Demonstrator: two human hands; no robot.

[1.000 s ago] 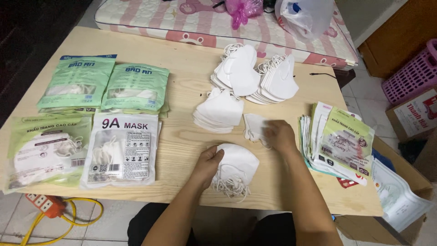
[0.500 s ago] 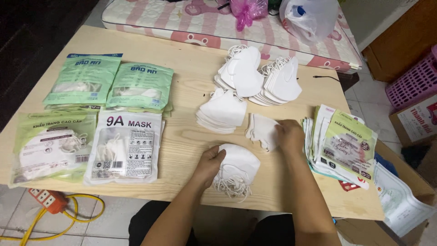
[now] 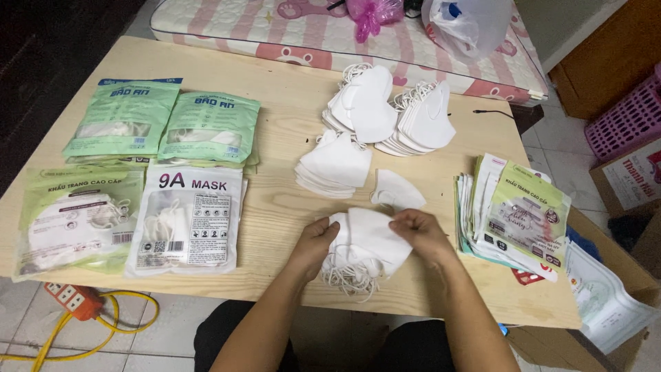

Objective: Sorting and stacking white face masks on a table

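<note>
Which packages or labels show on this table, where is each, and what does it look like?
Two green mask pouches: far left, side by side, flat.
Pale green mask pouch: near left edge, clear window.
White mask pouch: beside it, black print.
Stack of empty flat pouches: right of the hands, green and white.

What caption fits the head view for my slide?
Both hands, left hand and right hand, hold a small stack of white masks on a wooden table.
</note>
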